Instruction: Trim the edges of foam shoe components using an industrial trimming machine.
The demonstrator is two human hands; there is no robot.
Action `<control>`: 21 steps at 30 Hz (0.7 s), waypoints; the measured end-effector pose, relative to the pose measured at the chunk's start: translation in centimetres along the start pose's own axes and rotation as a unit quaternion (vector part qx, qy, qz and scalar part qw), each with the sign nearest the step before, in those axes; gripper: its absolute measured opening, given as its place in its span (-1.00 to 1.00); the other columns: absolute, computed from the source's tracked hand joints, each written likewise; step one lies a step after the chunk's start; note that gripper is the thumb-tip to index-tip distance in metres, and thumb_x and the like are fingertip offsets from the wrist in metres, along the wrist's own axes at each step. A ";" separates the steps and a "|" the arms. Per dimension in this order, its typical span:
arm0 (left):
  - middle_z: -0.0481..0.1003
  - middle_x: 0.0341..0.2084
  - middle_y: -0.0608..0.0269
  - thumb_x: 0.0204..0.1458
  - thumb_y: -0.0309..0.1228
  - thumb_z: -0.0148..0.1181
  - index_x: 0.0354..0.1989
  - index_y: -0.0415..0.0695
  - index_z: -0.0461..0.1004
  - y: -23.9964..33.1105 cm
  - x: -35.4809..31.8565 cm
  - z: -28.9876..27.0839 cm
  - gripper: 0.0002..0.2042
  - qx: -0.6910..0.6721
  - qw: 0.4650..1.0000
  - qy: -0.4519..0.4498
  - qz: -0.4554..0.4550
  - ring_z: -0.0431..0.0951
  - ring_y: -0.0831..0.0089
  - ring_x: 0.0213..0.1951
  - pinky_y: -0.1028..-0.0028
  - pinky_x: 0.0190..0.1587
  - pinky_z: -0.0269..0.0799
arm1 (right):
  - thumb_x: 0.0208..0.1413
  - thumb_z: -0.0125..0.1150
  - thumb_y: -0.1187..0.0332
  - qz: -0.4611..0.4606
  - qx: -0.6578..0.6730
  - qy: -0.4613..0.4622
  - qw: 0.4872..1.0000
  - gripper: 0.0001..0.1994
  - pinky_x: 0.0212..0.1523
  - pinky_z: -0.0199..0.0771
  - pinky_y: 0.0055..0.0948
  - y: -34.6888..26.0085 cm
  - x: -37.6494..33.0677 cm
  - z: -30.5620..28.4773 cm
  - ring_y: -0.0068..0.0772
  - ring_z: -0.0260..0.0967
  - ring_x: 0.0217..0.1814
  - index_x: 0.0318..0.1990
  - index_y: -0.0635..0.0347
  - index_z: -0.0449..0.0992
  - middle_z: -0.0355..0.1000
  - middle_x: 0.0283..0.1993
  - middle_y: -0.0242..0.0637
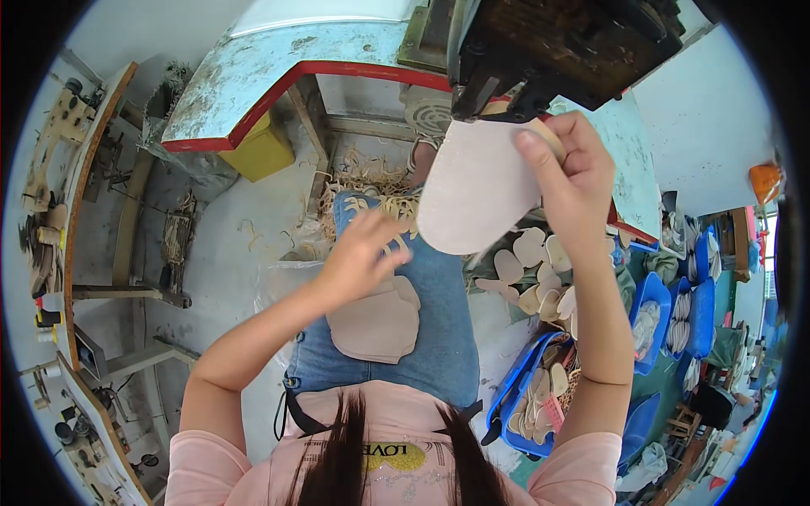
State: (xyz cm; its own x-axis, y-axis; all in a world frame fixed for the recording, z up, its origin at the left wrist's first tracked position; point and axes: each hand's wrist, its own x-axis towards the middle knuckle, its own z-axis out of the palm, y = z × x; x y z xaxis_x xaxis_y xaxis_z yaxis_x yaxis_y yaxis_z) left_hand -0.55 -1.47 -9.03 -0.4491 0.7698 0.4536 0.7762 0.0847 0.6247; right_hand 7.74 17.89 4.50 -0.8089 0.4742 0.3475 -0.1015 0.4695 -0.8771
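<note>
My right hand (574, 164) grips a pale insole (477, 190) by its edge, thumb on its upper face and fingers curled behind. The far end of the insole meets the underside of a dark, greasy machine head (561, 51). My left hand (363, 257) hovers over my lap, slightly blurred, with its fingers apart and no insole in it. Just below that hand, a stack of beige insole pieces (375, 325) rests on my jeans. Curly beige trimmings (392, 207) lie across my knees beyond its fingertips.
The machine stands on a worn light-blue table (278, 63) with a red edge. Below it are a yellow bin (261, 148) and heaped trimmings. To my right lie loose insoles (531, 261) and a blue basket (510, 396) holding more pieces. Wooden shelving (80, 202) stands at left.
</note>
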 end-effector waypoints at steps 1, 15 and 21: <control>0.44 -0.49 0.11 -0.12 -0.44 0.06 -0.34 -0.27 0.41 0.7 1.9 -1.2 -0.81 0.000 1.000 0.003 0.000 0.41 0.26 -0.37 0.41 -0.19 0.26 | -0.04 0.10 0.41 -0.002 -0.001 -0.002 1.000 -0.86 -0.59 0.03 -0.77 0.1 -0.4 0.3 -0.81 0.08 -0.57 -0.46 0.24 0.28 0.24 -0.58 -0.53; 0.47 -0.52 0.28 -0.09 -0.38 0.11 -0.33 -0.28 0.44 4.9 8.9 -7.6 -0.79 -0.486 0.829 -0.077 -0.264 0.44 0.65 -0.54 0.64 -0.47 0.36 | -0.18 0.22 0.39 0.190 -0.048 -0.410 0.891 -0.72 -0.19 0.29 -0.56 4.7 -2.0 -1.5 -0.57 0.31 -0.28 -0.27 0.27 0.41 0.40 -0.38 -0.39; 0.47 -0.43 0.26 -0.07 -0.44 0.08 -0.26 -0.27 0.40 5.5 7.6 -6.0 -0.79 -0.541 0.801 -0.031 -0.254 0.44 0.65 -0.43 0.63 -0.38 0.36 | -0.22 0.21 0.37 0.208 0.051 -0.197 0.957 -0.84 -0.49 0.23 -0.69 3.3 -0.7 -7.5 -0.73 0.25 -0.51 -0.49 0.20 0.38 0.36 -0.54 -0.47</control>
State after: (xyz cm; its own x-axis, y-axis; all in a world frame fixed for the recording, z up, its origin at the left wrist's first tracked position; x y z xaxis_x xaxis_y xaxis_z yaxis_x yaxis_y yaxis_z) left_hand -2.35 1.09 1.72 -0.5373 0.8422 -0.0453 -0.3527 -0.1756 0.9191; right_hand 12.28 24.69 3.84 -0.9448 0.2777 -0.1736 0.2377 0.2169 -0.9468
